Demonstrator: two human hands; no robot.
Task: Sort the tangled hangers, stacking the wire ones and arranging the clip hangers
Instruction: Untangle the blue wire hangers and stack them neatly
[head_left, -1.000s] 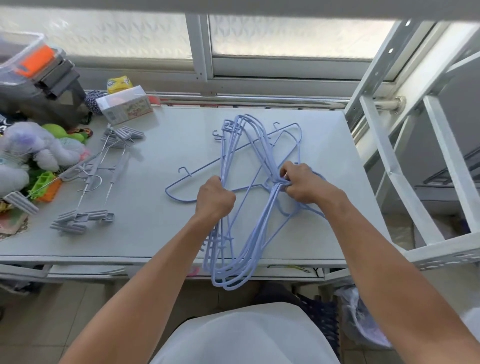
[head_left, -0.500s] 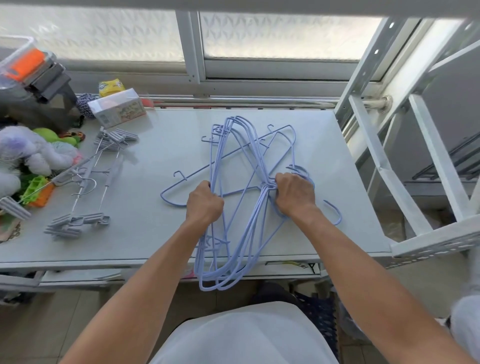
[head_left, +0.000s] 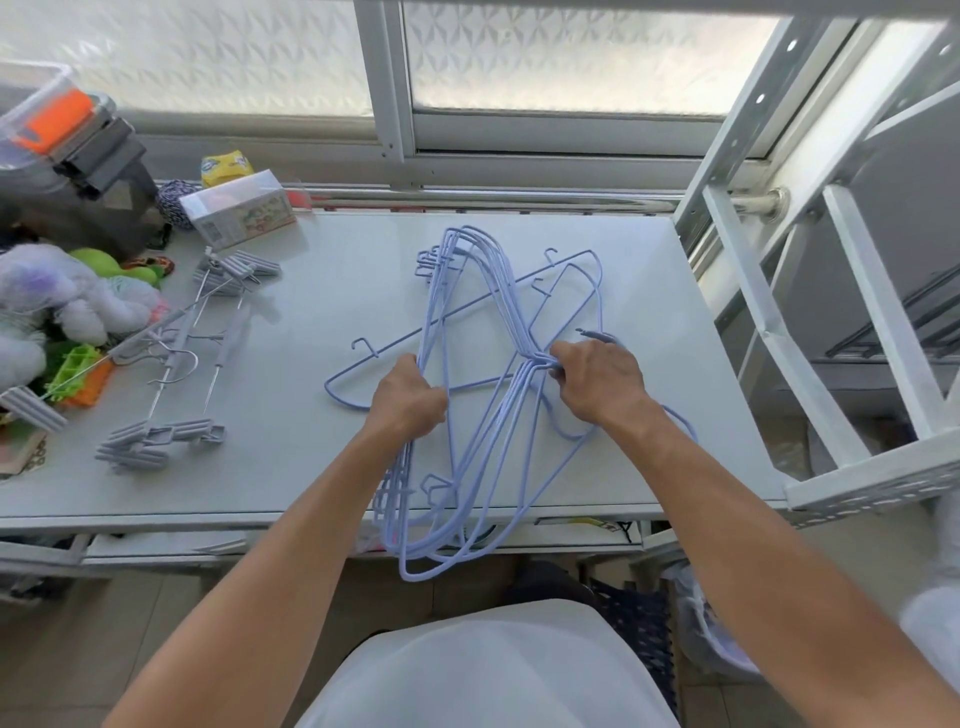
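A bundle of several light-blue wire hangers (head_left: 470, 457) lies across the white table (head_left: 322, 291), its lower end hanging over the front edge. My left hand (head_left: 408, 402) is closed around the bundle's straight bars. My right hand (head_left: 597, 379) grips the gathered necks and hooks at the right. One separate wire hanger (head_left: 483, 304) lies slantwise beneath the bundle. Grey clip hangers (head_left: 171, 374) with metal hooks rest in a loose group at the table's left.
Plush toys (head_left: 57, 306), a green and orange plastic piece (head_left: 78, 374), a small carton (head_left: 239, 210) and a clear storage box (head_left: 47, 119) crowd the left end. A white metal rack (head_left: 831, 291) stands at the right. A window runs behind the table.
The bundle's lower end has shifted slightly to the right along the front edge. Both hands keep their grips on the hangers, and the view has drifted a little.
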